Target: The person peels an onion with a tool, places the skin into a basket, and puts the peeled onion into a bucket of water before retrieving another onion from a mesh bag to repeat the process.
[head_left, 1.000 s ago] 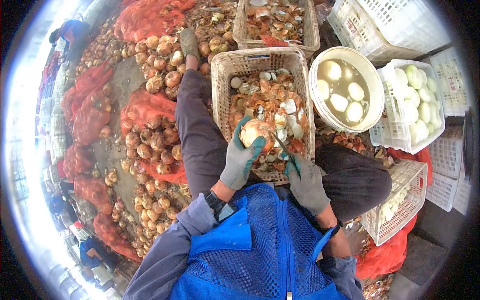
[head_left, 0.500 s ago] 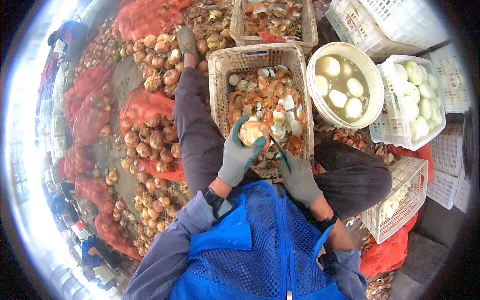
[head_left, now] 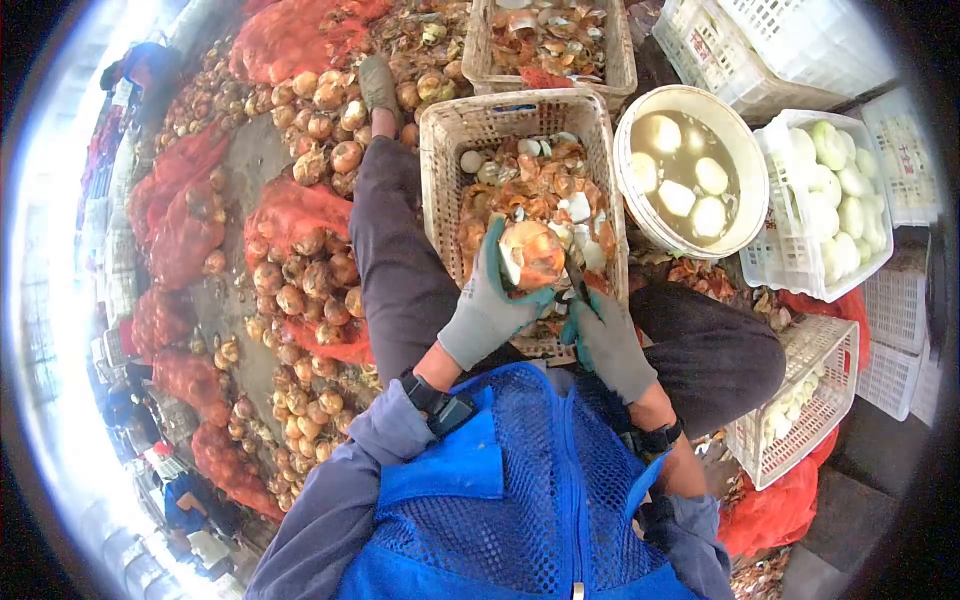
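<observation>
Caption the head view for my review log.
Gloved left hand holds an onion over the peel basket; right hand grips a knife.

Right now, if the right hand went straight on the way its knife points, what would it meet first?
Most likely the onion held in the left hand: the right hand aims its knife at it from close by, though depth is unclear.

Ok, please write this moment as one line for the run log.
left hand: holds onion | right hand: holds knife at onion | below: crate with peels
</observation>
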The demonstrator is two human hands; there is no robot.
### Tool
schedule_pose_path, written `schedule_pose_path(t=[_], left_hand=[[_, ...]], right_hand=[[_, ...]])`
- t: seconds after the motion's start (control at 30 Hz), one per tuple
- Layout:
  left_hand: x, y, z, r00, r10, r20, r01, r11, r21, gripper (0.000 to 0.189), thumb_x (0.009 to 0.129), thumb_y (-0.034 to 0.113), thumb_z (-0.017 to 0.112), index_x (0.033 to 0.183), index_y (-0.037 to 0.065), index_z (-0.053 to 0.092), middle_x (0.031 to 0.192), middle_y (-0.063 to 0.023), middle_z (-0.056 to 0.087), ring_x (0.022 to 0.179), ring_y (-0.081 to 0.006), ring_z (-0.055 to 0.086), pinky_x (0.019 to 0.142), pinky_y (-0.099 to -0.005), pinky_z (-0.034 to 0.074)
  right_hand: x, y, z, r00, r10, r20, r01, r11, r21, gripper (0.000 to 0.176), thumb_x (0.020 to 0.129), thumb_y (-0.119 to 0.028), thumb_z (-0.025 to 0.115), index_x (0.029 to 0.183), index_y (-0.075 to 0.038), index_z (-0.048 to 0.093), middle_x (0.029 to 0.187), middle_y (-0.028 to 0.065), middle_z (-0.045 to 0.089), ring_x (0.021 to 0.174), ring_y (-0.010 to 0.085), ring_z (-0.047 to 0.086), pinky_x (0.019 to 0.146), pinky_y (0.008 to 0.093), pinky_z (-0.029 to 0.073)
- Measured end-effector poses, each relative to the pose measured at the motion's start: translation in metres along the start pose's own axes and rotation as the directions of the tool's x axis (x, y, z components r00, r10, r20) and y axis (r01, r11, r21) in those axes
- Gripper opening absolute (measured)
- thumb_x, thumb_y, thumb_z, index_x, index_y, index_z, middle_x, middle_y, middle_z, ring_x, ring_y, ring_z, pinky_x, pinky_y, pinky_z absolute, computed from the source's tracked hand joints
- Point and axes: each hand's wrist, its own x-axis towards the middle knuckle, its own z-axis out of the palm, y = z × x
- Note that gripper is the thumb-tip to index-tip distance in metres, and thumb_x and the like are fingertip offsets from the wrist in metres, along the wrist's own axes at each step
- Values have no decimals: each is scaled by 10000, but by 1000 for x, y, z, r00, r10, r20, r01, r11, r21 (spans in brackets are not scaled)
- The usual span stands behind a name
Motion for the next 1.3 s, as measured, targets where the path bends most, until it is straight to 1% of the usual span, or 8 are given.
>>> schedule_pose_path(t=[0.17, 0.4, 0.53, 0.6, 0.83, 0.97, 1.1, 1.3], left_hand=[[14, 17, -13, 940, 326, 100, -339, 862, 376, 1075, 740, 325, 985, 1585, -19, 416, 1512, -268, 549, 1375, -450, 562, 1150, -508, 501], [14, 39, -4, 992, 129, -9, -120, 945, 304, 759, 807, 256, 927, 1451, 29, 597, 1292, -135, 708, 1176, -283, 708, 1049, -406, 565], [11, 31, 0, 910, -370, 185, 414, 805, -425, 658, 960, 377, 839, 1439, 6, 583, 1140, -68, 731, 1090, -198, 702, 930, -340, 582], [10, 0, 11, 913, -360, 190, 378, 578, -723, 605, 1035, 437, 762, 1416, -2, 598, 1056, -17, 731, 1017, -133, 698, 836, -288, 588], [9, -5, 16, 840, -520, 153, 498, 628, -598, 551, 1056, 480, 729, 1369, 31, 662, 1140, -46, 734, 1002, -138, 725, 790, -303, 606], [7, 7, 15, 809, -454, 374, 494, 182, -850, 560, 1043, 443, 737, 1394, 14, 658, 1116, -44, 766, 977, -124, 732, 832, -300, 601], [0, 0, 13, 972, -235, 0, 230, 950, -212, 556, 1064, 461, 716, 1392, 15, 666, 1161, -54, 774, 977, -159, 759, 901, -318, 612], [3, -11, 6, 892, -354, 281, 420, 422, -804, 558, 1105, 485, 630, 1405, 15, 646, 1254, -92, 762, 1101, -194, 757, 986, -352, 613]], right_hand=[[6, -44, -33, 913, 352, 206, -407, 796, 447, 202, 1077, -154, 544, 1110, 15, 650, 756, 111, 686, 595, 243, 641, 586, 362, 510], [-10, -6, 15, 967, -120, -225, 36, 937, -346, 283, 1059, -198, 619, 1267, -8, 641, 994, 240, 736, 891, 428, 724, 808, 544, 557], [-4, -6, 21, 967, -75, -242, -15, 937, -349, 339, 1036, -194, 659, 1311, -2, 617, 1069, 243, 735, 929, 437, 725, 812, 552, 562], [-6, -2, 20, 975, -97, -200, 10, 917, -398, 364, 1025, -196, 674, 1322, 6, 616, 1089, 235, 737, 931, 429, 726, 811, 545, 567], [-8, -3, 22, 965, -133, -226, 18, 895, -447, 366, 1012, -199, 686, 1302, 19, 635, 1091, 213, 742, 907, 413, 726, 809, 533, 572], [-10, 15, 29, 918, -259, -299, 91, 874, -478, 336, 1026, -202, 669, 1286, 10, 655, 1066, 215, 740, 904, 411, 723, 800, 529, 571], [-10, 9, 13, 999, 10, -42, -18, 982, -188, 325, 1062, -225, 602, 1285, 4, 658, 917, 190, 732, 829, 376, 713, 747, 488, 565], [8, -37, -42, 850, 419, 320, -520, 570, 636, 331, 1105, -300, 552, 1220, -6, 654, 782, 90, 690, 609, 160, 614, 555, 324, 506]])
